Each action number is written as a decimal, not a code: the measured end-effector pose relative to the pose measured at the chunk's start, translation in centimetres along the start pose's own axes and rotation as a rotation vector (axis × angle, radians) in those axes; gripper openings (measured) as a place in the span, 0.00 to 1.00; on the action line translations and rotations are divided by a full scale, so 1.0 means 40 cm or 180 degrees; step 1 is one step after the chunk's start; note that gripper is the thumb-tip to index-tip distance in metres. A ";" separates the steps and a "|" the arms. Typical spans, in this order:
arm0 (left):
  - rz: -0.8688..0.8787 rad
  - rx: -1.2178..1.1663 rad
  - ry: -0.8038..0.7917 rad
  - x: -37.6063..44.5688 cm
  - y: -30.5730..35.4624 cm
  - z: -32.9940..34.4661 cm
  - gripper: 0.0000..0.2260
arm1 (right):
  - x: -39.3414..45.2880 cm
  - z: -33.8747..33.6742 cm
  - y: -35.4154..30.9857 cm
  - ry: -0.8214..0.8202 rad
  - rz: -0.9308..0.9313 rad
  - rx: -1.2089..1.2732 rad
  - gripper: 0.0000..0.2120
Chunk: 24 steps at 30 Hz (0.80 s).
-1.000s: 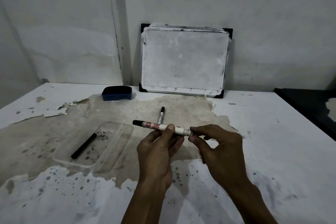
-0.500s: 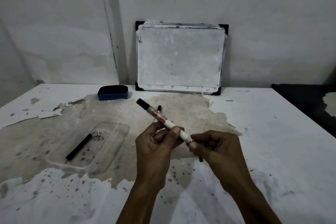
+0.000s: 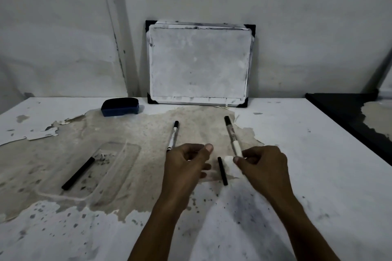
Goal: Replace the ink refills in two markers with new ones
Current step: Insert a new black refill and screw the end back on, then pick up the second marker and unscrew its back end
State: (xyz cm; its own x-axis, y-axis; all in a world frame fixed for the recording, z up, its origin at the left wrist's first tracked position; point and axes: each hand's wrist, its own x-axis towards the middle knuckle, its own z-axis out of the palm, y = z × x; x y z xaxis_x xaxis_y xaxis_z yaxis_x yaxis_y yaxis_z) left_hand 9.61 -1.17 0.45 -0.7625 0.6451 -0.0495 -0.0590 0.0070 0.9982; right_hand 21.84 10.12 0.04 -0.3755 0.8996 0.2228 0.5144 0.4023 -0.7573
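— The marker [image 3: 233,138] is pinched at its rear end in the right hand [image 3: 263,167], cap pointing away, above the table [image 3: 318,154]; a black refill [image 3: 222,171] lies just below it.

— And the left hand [image 3: 186,165]?

— Loosely curled; I can't tell if it holds anything. I'd steady the barrel, then feed the refill in straight.
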 end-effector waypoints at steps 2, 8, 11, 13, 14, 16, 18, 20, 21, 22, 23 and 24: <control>-0.0047 -0.0036 0.0094 0.012 0.000 -0.020 0.02 | 0.041 0.004 0.029 0.0155 0.0288 -0.0289 0.12; -0.0047 0.0186 0.0295 0.058 -0.004 -0.072 0.03 | 0.121 0.030 0.094 0.0407 0.0445 -0.1071 0.11; 0.0022 0.0415 0.0475 0.092 -0.015 -0.091 0.04 | 0.130 0.039 0.113 0.0555 0.0360 -0.1162 0.17; 0.0085 0.0649 0.0618 0.119 -0.025 -0.097 0.07 | 0.131 0.042 0.119 0.0606 0.0325 -0.1189 0.19; 0.0138 0.0814 0.0693 0.133 -0.030 -0.097 0.08 | 0.131 0.043 0.119 0.0610 0.0327 -0.1192 0.19; 0.0303 0.1347 0.0848 0.165 -0.040 -0.092 0.08 | 0.129 0.042 0.118 0.0605 0.0327 -0.1239 0.18; 0.0398 0.1857 0.0955 0.200 -0.048 -0.082 0.08 | 0.123 0.038 0.116 0.0605 0.0326 -0.1278 0.19; 0.0264 0.2364 0.0968 0.238 -0.061 -0.073 0.09 | 0.114 0.031 0.112 0.0562 0.0345 -0.1189 0.19; 0.0162 0.2644 0.0942 0.252 -0.068 -0.068 0.10 | 0.109 0.028 0.110 0.0520 0.0367 -0.1115 0.19; 0.0089 0.2911 0.0889 0.261 -0.069 -0.062 0.11 | 0.105 0.023 0.109 0.0478 0.0397 -0.1036 0.19; 0.0060 0.3151 0.0835 0.269 -0.069 -0.058 0.13 | 0.101 0.018 0.107 0.0448 0.0424 -0.0971 0.18; 0.0031 0.3296 0.0791 0.273 -0.064 -0.055 0.13 | 0.098 0.014 0.105 0.0427 0.0443 -0.0928 0.18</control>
State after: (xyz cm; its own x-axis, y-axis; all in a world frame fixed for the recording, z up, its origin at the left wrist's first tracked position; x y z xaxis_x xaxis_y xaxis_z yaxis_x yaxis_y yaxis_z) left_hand 0.04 4.18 -2.72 -0.8770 0.4754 0.0701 0.4355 0.7247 0.5341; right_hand 22.12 15.24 -2.60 -0.1916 0.9558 0.2229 0.7594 0.2883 -0.5833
